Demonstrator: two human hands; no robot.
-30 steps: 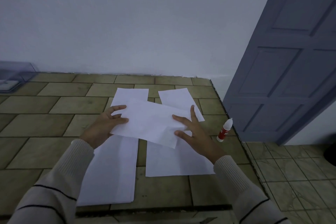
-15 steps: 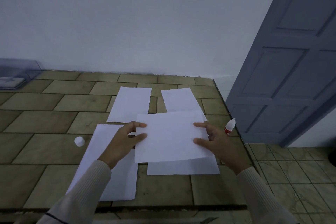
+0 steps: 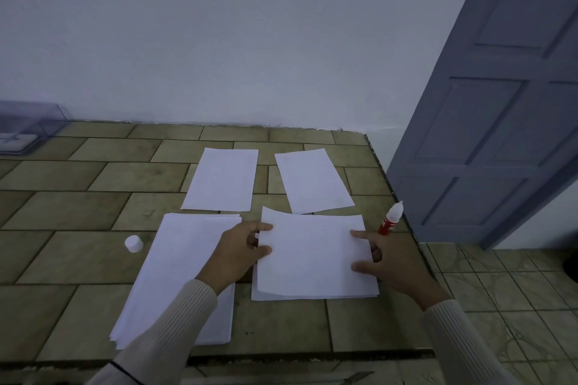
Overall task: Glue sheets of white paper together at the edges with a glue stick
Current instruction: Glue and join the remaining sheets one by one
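Observation:
I hold a white sheet (image 3: 312, 253) by its two side edges, my left hand (image 3: 240, 253) on the left edge and my right hand (image 3: 384, 262) on the right edge. It lies almost flat over another sheet (image 3: 312, 297) on the tiled counter. A thick stack of white paper (image 3: 175, 275) lies to the left, partly under my left forearm. Two single sheets lie farther back, one on the left (image 3: 222, 180) and one on the right (image 3: 312, 181). The red-and-white glue bottle (image 3: 391, 218) stands uncapped at the counter's right edge. Its white cap (image 3: 134, 243) sits left of the stack.
The tiled counter (image 3: 78, 203) ends in a drop at its right edge (image 3: 381, 172), with a tiled floor (image 3: 500, 291) below. A grey-blue door (image 3: 500, 103) stands on the right. A clear plastic box (image 3: 25, 131) sits at the far left by the white wall.
Both hands have brought the held sheet toward me and lowered it from a tilt above the back sheets to nearly flat over the front right sheet. The back sheets and the cap are now uncovered.

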